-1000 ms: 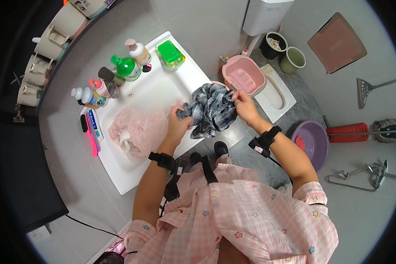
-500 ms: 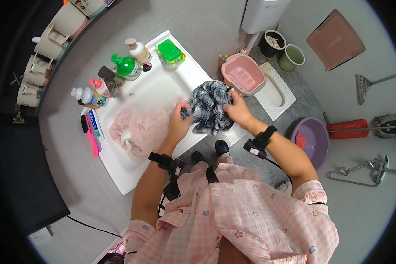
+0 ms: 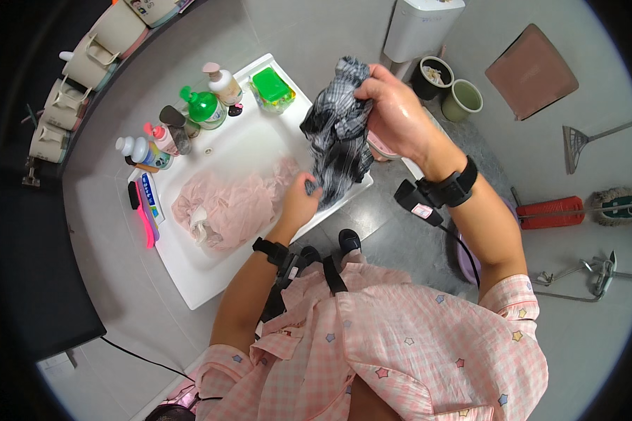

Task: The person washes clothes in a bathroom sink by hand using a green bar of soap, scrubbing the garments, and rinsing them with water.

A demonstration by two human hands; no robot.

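Note:
A dark checked garment (image 3: 336,133) hangs stretched between my two hands over the sink's right edge. My right hand (image 3: 395,105), wet on its back, grips the garment's upper end with the fingers closed. Lower down, my left hand (image 3: 303,202) pinches the bottom edge of the same cloth. Left of my left hand, a pale pink wet garment (image 3: 225,210) lies bunched in the white sink (image 3: 189,284). The kind of either garment cannot be made out.
Bottles, including a green pump bottle (image 3: 203,109), line the sink's back rim beside a green packet (image 3: 272,88). A pink brush (image 3: 146,221) lies on the left rim. Right of the sink are a pink basin (image 3: 383,147), a green bin (image 3: 462,100) and a purple tub (image 3: 467,259).
My right hand has risen with the checked garment, which has gone from a bunched heap to a stretched length. My left hand has shifted slightly right and down, still holding its edge.

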